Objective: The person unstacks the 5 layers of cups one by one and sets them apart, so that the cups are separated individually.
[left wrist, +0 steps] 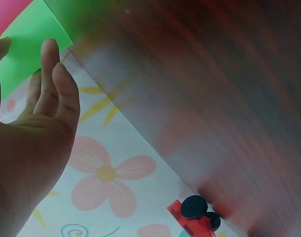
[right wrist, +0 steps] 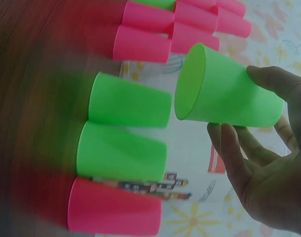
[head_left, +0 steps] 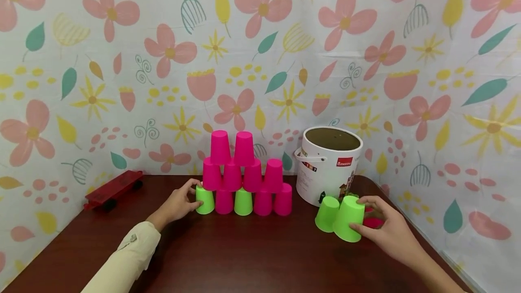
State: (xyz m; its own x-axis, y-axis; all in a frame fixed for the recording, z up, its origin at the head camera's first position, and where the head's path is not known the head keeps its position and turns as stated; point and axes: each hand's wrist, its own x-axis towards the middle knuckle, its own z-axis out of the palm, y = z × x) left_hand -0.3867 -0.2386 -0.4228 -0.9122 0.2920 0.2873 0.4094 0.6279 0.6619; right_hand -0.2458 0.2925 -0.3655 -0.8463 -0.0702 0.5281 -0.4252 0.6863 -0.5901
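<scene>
A stepped wall of upside-down cups stands mid-table: a bottom row of pink and green cups, several pink cups (head_left: pixel 232 174) above, and two pink ones on top. My left hand (head_left: pixel 179 202) grips the leftmost green cup (head_left: pixel 205 200) of the bottom row, thumb at its front; the left wrist view shows that green cup (left wrist: pixel 29 47) partly. On the right, my right hand (head_left: pixel 384 227) holds a green cup (head_left: pixel 349 218) mouth down, raised off the table in the right wrist view. Below it stand two green cups (right wrist: pixel 122 150) and a pink cup (right wrist: pixel 115 207).
Behind the loose cups stands a white bucket (head_left: pixel 325 171) with a handle. A red toy skateboard (head_left: pixel 114 189) with black wheels lies at the table's left edge. Flower-patterned cloth (head_left: pixel 260 58) hangs behind and to the right of the dark wooden table (head_left: pixel 252 257).
</scene>
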